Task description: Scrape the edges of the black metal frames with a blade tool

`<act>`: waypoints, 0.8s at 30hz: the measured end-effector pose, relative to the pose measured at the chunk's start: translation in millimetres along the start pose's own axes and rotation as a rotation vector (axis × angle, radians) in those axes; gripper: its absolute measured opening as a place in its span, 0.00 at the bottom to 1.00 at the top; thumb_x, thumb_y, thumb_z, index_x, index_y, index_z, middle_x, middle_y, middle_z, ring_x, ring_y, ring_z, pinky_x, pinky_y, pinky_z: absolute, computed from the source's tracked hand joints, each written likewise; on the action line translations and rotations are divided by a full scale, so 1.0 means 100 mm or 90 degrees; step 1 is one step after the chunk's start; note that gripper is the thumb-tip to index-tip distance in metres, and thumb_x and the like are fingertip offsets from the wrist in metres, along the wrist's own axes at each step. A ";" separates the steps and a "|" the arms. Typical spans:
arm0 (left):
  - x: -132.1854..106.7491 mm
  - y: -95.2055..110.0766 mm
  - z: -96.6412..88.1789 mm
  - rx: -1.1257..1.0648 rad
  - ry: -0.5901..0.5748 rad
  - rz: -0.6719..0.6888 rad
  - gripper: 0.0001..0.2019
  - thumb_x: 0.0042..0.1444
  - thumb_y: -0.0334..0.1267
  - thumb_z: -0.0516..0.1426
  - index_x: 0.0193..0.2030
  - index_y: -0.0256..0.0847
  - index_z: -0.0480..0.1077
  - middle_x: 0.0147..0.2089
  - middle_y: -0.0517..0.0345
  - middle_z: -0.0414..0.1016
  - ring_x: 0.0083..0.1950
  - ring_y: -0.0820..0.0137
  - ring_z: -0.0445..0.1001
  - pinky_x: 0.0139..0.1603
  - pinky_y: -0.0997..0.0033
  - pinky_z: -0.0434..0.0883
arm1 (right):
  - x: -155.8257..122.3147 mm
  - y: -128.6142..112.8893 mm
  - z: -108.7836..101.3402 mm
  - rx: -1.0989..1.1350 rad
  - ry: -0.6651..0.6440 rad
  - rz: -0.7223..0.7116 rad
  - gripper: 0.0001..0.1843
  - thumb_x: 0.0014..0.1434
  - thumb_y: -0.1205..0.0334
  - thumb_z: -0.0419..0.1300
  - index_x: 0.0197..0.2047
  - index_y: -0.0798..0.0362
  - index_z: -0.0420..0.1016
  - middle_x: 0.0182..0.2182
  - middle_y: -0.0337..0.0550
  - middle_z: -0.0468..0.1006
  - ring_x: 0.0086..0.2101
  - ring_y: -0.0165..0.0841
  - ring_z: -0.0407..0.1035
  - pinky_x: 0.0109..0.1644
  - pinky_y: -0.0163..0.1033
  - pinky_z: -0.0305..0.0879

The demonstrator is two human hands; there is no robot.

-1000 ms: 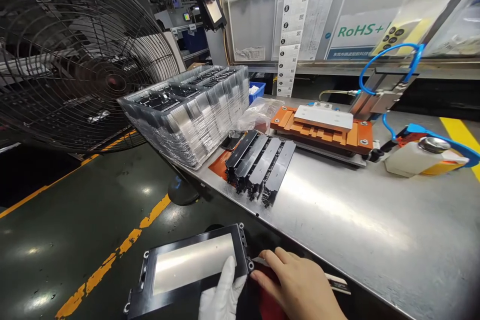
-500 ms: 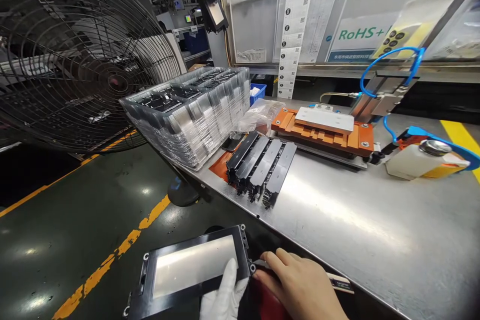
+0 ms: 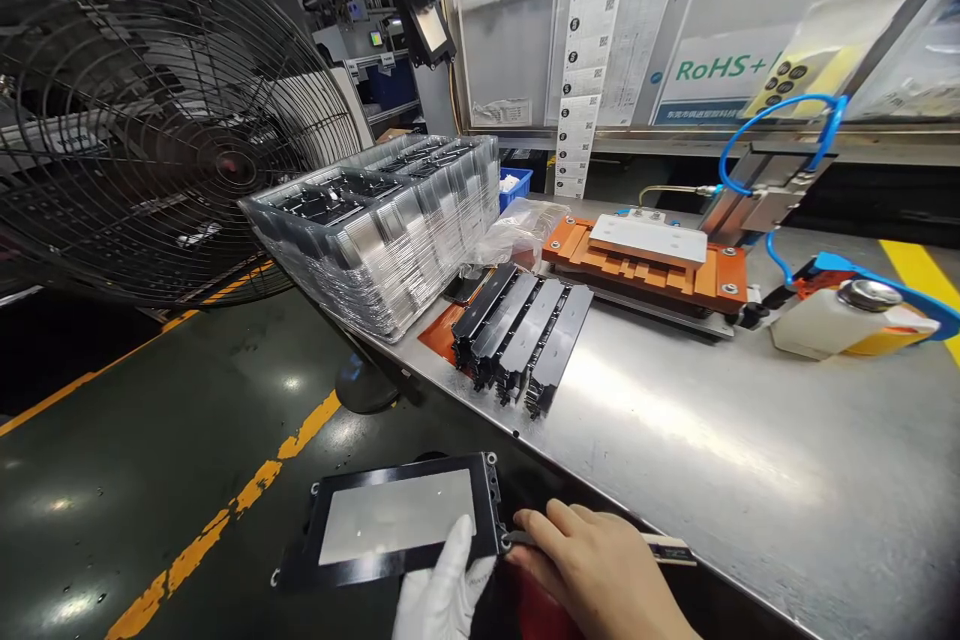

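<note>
My left hand (image 3: 442, 585), in a white glove, grips a black-framed display panel (image 3: 311, 560) from below, its thumb lying over the frame onto the pale screen. The panel has metal-ringed holes at its corners. My bare right hand (image 3: 592, 565) is closed on a slim tool (image 3: 675, 550) with a pale, black-labelled end sticking out behind the hand. The tool's thin grey tip touches or nearly touches the panel's lower right corner; its exact kind is unclear. Both hands are in front of the bench edge.
On the metal bench (image 3: 697, 430) lie several black plastic parts (image 3: 555, 345) side by side. Behind them stand stacked clear trays (image 3: 390, 250) and an orange fixture (image 3: 652, 275) with a press. A white bottle (image 3: 829, 320) is at right, a large fan (image 3: 225, 165) at left.
The panel has tilted, its left side rising and its screen now looking greyer with less glare. The tool's rear end has shifted slightly left and up with my right hand.
</note>
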State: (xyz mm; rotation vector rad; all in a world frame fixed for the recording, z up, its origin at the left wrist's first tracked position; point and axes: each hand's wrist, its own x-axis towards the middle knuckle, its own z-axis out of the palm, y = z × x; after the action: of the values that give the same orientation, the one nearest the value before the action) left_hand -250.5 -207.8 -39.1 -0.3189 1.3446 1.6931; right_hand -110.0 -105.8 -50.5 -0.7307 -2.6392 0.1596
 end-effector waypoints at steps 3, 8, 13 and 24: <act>0.03 0.10 0.07 0.027 0.000 -0.061 0.09 0.56 0.21 0.62 0.44 0.29 0.76 0.44 0.40 0.84 0.45 0.56 0.84 0.41 0.67 0.82 | 0.02 0.01 0.00 -0.020 -0.015 -0.022 0.09 0.62 0.51 0.65 0.36 0.45 0.72 0.24 0.30 0.77 0.22 0.33 0.74 0.25 0.42 0.54; 0.05 0.21 0.05 0.028 -0.073 -0.156 0.06 0.59 0.24 0.60 0.43 0.28 0.77 0.42 0.41 0.84 0.41 0.61 0.84 0.43 0.67 0.81 | 0.03 0.02 -0.01 -0.027 0.011 -0.049 0.16 0.50 0.51 0.74 0.32 0.45 0.72 0.21 0.28 0.76 0.20 0.32 0.71 0.25 0.42 0.54; 0.00 0.31 0.06 0.079 -0.130 -0.175 0.03 0.55 0.28 0.65 0.31 0.32 0.79 0.29 0.54 0.81 0.28 0.70 0.80 0.34 0.76 0.79 | 0.02 0.06 -0.02 0.000 0.018 -0.076 0.15 0.58 0.46 0.68 0.31 0.46 0.72 0.20 0.29 0.74 0.19 0.32 0.69 0.25 0.42 0.53; 0.07 0.38 0.07 0.092 -0.153 -0.203 0.01 0.53 0.26 0.67 0.32 0.33 0.80 0.33 0.52 0.82 0.33 0.70 0.81 0.30 0.78 0.78 | 0.02 0.07 -0.08 0.047 0.026 -0.121 0.27 0.71 0.42 0.40 0.32 0.46 0.71 0.19 0.31 0.74 0.18 0.31 0.68 0.24 0.42 0.52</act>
State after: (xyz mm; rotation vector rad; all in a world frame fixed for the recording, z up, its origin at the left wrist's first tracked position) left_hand -281.3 -198.1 -17.2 -0.2248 1.1623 1.3166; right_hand -105.4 -98.8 -43.8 -0.4503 -2.6309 0.1864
